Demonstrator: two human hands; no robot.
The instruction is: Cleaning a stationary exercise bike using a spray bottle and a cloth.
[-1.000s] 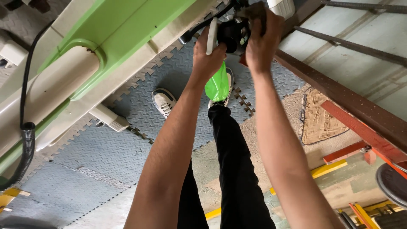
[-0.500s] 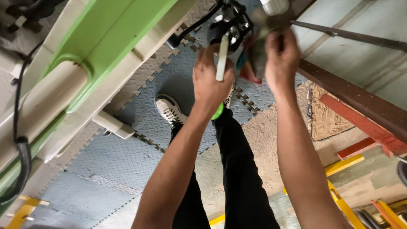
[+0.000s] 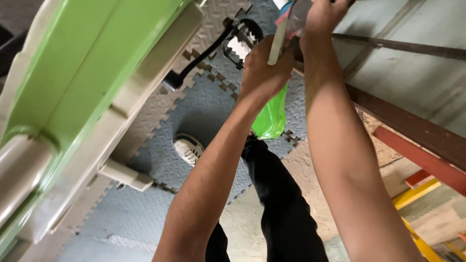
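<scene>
1. While both arms are reaching up toward the top centre of the frame, the left hand [image 3: 262,73] is curling its fingers around a flat pale strip [image 3: 278,43], and a green bag [image 3: 271,114] is hanging just below that wrist.
2. The right hand [image 3: 324,17] is closing over a clear wrapped object [image 3: 297,14] at the top edge; how tightly, I cannot tell.
3. Compared with half a second ago, both hands are sitting higher in the frame, and the black pedal [image 3: 241,41] is now lying left of the left hand.
4. A green and beige panel [image 3: 82,82] is filling the upper left.
5. Below, a white shoe [image 3: 188,148] is resting on the grey foam mat [image 3: 121,218]; rusty beams [image 3: 412,140] are crossing the right.
</scene>
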